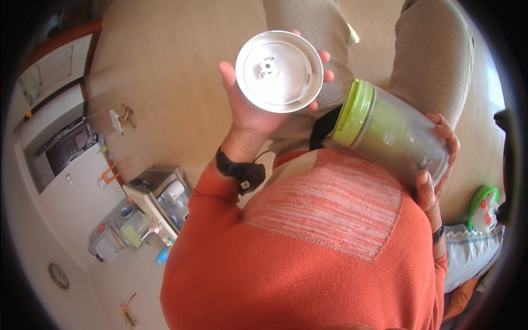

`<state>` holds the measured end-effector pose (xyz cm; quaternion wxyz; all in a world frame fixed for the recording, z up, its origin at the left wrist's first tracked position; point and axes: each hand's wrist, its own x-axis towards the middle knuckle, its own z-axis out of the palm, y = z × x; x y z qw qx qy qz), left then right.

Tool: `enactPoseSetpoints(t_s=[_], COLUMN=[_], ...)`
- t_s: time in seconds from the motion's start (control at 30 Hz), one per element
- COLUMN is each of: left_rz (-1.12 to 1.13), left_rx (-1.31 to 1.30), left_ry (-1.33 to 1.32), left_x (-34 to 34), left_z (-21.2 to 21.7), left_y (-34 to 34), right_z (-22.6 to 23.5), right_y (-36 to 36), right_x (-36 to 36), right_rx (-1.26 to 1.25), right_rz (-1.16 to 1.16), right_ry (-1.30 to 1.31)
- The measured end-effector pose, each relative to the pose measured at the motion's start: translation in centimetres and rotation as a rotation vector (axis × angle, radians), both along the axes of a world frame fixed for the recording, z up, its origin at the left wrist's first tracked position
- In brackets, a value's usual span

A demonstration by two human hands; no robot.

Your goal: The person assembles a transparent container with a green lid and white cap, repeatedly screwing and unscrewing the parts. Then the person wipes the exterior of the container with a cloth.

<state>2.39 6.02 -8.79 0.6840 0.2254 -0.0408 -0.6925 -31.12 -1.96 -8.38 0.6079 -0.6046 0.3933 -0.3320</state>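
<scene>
My left hand [250, 107] holds up a round white and silver lid [279, 71], its flat underside facing me, with a small white fitting at its middle. My right hand [437, 165] grips the far end of a clear plastic jar with a green collar [393, 135]. The jar lies tilted against my orange sweater [308, 242], green end toward the lid. The two parts are apart. A black strap [324, 125] hangs by the green collar. I am seated, with my grey trouser legs [434, 55] stretched out ahead.
The beige floor [165, 66] spreads around my legs. A green-rimmed round object [484, 206] lies on white cloth at the right. At the left stand a small crowded shelf unit [151, 206] and a dark appliance [69, 148] against the wall.
</scene>
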Motion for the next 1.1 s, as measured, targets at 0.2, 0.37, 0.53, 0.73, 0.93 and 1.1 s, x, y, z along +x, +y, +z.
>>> enactPoseSetpoints(t_s=[0.2, 0.37, 0.53, 0.73, 0.93, 1.1], left_rz=[-0.046, -0.032, -0.049, -0.131, -0.144, -0.186], left_rx=[-0.035, 0.047, 0.086, 0.094, 0.112, 0.095], left_ry=[-0.022, -0.163, -0.307, -0.459, -0.529, -0.53], left_x=[0.0, -0.4, -0.9, -1.2, -1.9, -2.2], left_z=[0.2, 0.4, 0.5, 0.8, 0.8, 0.9], left_y=[-0.2, -0.2, -0.1, -0.1, 0.0, 0.3], right_z=[-0.4, -1.4, -1.9, -1.9, -1.8, -1.8], right_y=[-0.1, -0.4, -0.5, -0.5, -0.5, -0.5], right_x=[-0.3, -0.6, -0.6, -0.5, -0.5, -0.6], right_rx=[-0.049, -0.193, -0.238, -0.236, -0.237, -0.238], right_rz=[0.034, 0.115, 0.124, 0.12, 0.111, 0.108], right_ry=[-0.007, -0.064, -0.12, -0.143, -0.13, -0.112])
